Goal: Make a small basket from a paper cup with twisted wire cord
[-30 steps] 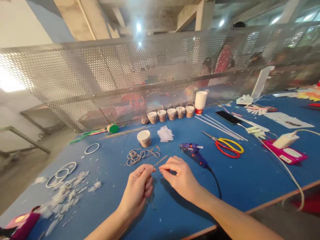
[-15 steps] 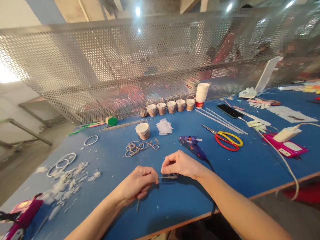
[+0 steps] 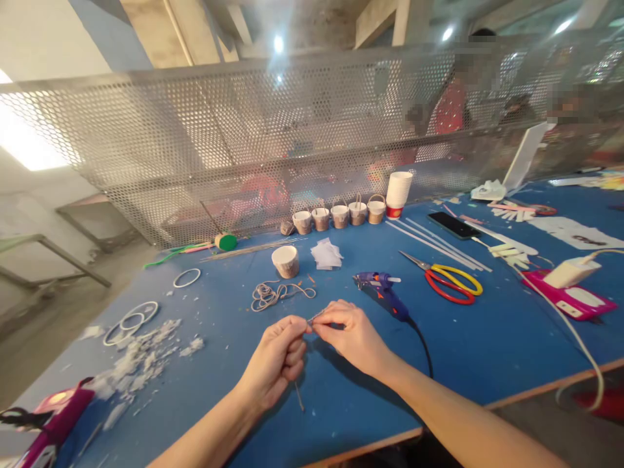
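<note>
My left hand [image 3: 280, 354] is closed, its thumb and forefinger pinching a thin grey-brown cord [image 3: 299, 398] whose end hangs below the fist. My right hand [image 3: 353, 331] meets it fingertip to fingertip and pinches the same cord. Most of the cord is hidden by the fingers. Just beyond the hands lies a loose coil of similar cord [image 3: 267, 296]. Behind that stands a small wrapped cup [image 3: 285, 265] with a white top and no handle, beside a pile of white paper pieces [image 3: 326, 254]. To the right rests a blue glue gun [image 3: 385, 296].
Several small handled baskets [image 3: 340, 217] and stacked paper cups [image 3: 400, 190] line the mesh screen [image 3: 234, 130]. Scissors [image 3: 448, 284], a phone [image 3: 453, 225] and a pink power strip [image 3: 568, 296] lie right. White rings [image 3: 186, 278] and white scraps [image 3: 141, 357] lie left. People are behind the screen.
Both hands have come together and lifted slightly; my right hand turned so its fingers point left. The looped piece of cord seen under it is now mostly hidden. The view tilted up slightly.
</note>
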### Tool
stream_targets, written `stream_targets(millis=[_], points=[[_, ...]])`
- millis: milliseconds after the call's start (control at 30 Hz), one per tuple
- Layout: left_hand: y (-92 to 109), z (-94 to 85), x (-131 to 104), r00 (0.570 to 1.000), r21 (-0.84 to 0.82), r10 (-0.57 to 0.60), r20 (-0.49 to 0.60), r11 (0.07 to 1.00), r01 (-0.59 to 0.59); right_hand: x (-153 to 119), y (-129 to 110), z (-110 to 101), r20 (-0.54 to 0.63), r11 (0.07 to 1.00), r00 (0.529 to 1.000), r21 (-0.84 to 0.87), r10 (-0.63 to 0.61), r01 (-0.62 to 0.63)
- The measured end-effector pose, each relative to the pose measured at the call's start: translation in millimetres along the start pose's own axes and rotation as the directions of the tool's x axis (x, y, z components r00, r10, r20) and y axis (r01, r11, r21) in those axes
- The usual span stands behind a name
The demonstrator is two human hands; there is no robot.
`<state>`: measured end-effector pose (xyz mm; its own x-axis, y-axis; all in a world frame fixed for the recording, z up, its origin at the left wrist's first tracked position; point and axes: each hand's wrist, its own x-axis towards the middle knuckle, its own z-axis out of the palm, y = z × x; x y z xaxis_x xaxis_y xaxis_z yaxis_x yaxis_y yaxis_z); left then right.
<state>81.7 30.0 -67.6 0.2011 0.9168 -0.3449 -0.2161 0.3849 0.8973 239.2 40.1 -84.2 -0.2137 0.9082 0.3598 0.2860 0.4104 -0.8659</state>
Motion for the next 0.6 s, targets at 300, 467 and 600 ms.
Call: stream_targets(millis=[300,467,600], points=[[13.5,-10.5,-6.8,0.971,0.277,-0.171,0.167,0.953,0.121,9.4,3.7,-10.7,0.260,0.898,0.919,0.254,0.295,-0.360],[19.9,-14.8,-16.1,0.984,0.629,-0.115,0.135,0.778,0.005,9.2,-4.2,-22.7,0.406,0.936,0.864,0.054,0.298,-0.349],[15.0,-11.6,-17.1,0.993,0.770,0.000,0.116,0.631,-0.089,6.5,-8.8,-18.5,0.419,0.984,0.891,-0.052,0.176,-0.170]])
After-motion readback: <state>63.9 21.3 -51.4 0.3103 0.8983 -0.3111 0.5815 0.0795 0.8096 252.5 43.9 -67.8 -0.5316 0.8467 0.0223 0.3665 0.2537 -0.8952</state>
